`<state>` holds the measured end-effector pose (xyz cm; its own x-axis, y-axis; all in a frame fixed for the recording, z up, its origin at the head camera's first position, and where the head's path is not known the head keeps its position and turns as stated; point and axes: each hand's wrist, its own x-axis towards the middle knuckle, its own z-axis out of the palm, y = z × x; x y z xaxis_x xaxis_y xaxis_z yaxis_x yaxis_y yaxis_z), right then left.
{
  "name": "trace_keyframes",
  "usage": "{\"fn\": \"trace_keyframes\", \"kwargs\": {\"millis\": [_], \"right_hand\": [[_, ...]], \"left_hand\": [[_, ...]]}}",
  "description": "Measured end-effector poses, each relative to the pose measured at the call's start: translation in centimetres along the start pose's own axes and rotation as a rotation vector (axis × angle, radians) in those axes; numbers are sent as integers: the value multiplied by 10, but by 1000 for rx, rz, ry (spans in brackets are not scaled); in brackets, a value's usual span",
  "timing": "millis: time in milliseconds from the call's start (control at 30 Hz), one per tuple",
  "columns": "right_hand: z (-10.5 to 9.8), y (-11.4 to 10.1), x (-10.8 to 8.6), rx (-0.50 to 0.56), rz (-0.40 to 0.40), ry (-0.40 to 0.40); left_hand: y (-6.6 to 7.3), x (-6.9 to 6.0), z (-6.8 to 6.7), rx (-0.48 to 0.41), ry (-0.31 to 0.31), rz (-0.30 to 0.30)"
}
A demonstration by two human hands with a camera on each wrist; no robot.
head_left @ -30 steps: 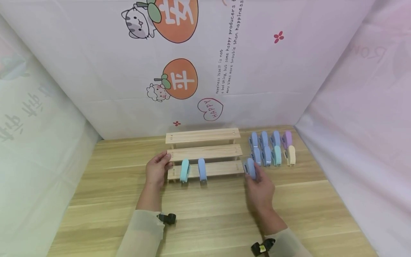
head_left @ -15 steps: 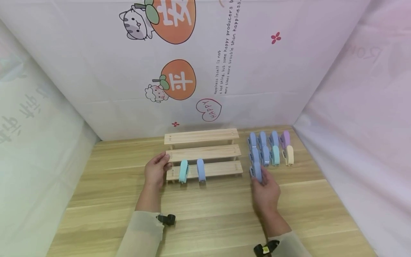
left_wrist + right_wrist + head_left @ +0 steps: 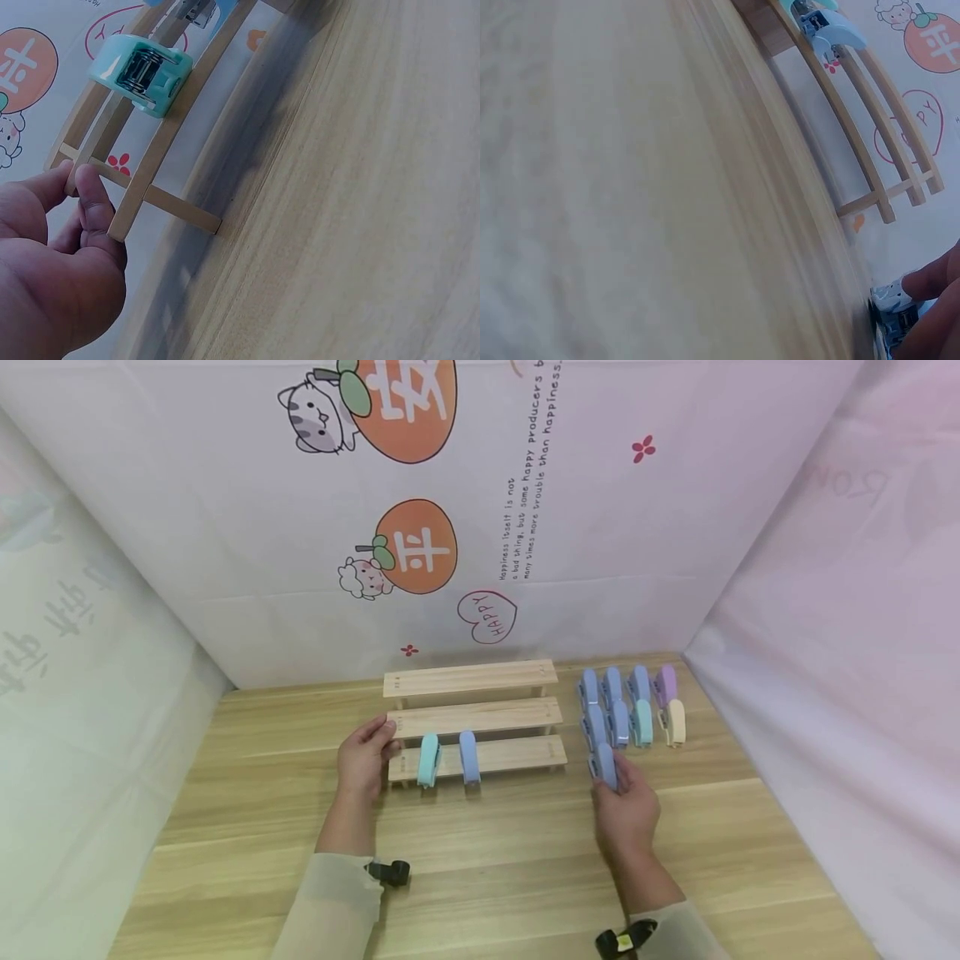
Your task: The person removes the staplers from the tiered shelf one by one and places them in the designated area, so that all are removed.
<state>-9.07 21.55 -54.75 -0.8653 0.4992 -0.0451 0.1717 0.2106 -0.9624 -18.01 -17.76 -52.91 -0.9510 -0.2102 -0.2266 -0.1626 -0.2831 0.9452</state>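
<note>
A three-step wooden rack (image 3: 517, 756) stands at the back of the table. My left hand (image 3: 363, 760) pinches the left end of its middle plank, also seen in the left wrist view. On the front plank sit a teal spring clip (image 3: 428, 760) and a blue spring clip (image 3: 468, 757); the teal clip (image 3: 142, 71) shows its coil spring up close. To the rack's right, my right hand (image 3: 628, 806) holds another blue spring clip (image 3: 603, 767) between thumb and fingers. It is at the near end of the left column of clips. The right wrist view shows this clip (image 3: 896, 300) partly covered by fingers.
Several more clips stand in two rows at the back right, among them a purple clip (image 3: 665, 685), a teal clip (image 3: 642, 723) and a cream clip (image 3: 675, 723). A printed white cloth (image 3: 585, 610) hangs behind the wood-grain table (image 3: 480, 877).
My right hand has moved right, away from the rack's front plank, carrying the blue spring clip to the near end of the clip rows. My left hand stays on the rack.
</note>
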Motion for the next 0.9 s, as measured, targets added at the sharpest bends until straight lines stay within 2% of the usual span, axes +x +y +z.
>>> {"fn": "trace_keyframes", "kwargs": {"millis": [167,333,533,800,900], "right_hand": [[-1,2,2,5,20,-3],[-2,1,3,-18,8,1],[-2,0,3,2,8,-8],[-3,-3,3,97,70,0],[-4,-6,2,108,71,16]], "left_hand": [[0,0,0,-5,7,-1],[0,-1,-1,-2,0,-1],[0,-2,0,0,6,-5],[0,0,1,1,16,-12],[0,1,0,3,15,-13]]}}
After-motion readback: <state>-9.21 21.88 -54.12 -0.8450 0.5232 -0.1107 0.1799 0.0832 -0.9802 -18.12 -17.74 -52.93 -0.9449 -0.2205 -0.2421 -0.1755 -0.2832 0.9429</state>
